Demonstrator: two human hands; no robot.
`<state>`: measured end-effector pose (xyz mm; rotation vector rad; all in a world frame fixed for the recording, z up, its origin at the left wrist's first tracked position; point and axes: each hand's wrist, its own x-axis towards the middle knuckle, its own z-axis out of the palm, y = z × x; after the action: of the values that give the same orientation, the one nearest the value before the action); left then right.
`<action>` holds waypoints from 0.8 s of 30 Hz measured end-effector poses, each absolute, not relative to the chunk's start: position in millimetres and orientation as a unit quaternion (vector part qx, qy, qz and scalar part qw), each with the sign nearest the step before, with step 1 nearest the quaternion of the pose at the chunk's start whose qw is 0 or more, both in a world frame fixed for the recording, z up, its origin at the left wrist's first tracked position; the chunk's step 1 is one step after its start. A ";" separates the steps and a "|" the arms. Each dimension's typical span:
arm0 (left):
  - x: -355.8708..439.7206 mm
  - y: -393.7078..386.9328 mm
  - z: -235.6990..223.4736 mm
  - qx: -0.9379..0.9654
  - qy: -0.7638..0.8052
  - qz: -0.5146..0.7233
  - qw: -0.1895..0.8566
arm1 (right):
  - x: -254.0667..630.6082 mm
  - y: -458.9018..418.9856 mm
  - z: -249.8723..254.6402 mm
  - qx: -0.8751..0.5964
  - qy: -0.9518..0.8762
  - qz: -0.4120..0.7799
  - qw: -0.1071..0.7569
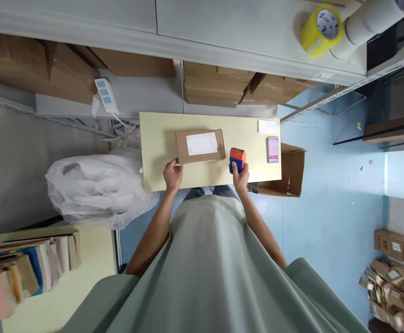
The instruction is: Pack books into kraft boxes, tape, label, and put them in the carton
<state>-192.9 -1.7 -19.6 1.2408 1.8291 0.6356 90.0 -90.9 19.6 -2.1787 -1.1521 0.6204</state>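
A small brown cardboard box (183, 150) lies on a pale yellow table, with a white label (202, 144) on its top face. My left hand (173, 175) is closed at the box's near left corner, gripping it there. A thin pale edge shows by those fingertips; what it is, I cannot make out. To the right of the box, my right hand (241, 178) is wrapped round a blocky orange-and-blue handheld tool (237, 162), thumb on its blue part. The tool is held apart from the box.
On the table (156, 129) at right are a white card (267, 126) and a purple packet (273, 149). An open carton (294, 171) stands beyond its right edge. White plastic bags (91, 187) bulge at left. Overhead, a shelf (240, 27) carries yellow tape (313, 32).
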 end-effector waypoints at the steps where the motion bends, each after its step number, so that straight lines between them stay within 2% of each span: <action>1: -196.7 -2.5 -22.3 0.493 0.723 0.246 0.416 | 92.5 -102.8 23.0 -0.832 -0.433 0.220 0.268; 4: -208.4 -1.5 -27.0 0.493 0.722 0.259 0.410 | 100.1 -131.9 33.5 -0.852 -0.452 0.192 0.179; 7: -215.1 6.4 -22.7 0.500 0.728 0.306 0.356 | 110.5 -146.5 39.4 -0.834 -0.517 0.163 0.103; 13: -178.9 32.7 6.5 0.608 0.653 0.371 0.259 | 143.7 -137.8 38.1 -0.735 -0.670 0.102 0.006; 18: -104.4 52.4 16.4 0.707 0.555 0.329 0.290 | 171.1 -118.4 27.8 -0.647 -0.758 0.068 -0.053; 24: -46.4 68.7 -1.8 0.757 0.505 0.295 0.289 | 195.5 -96.8 6.5 -0.568 -0.815 0.087 -0.074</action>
<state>-46.4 68.7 -1.8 2.0214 1.3487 0.7878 195.5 -96.8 6.5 -1.8739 -2.6897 0.2869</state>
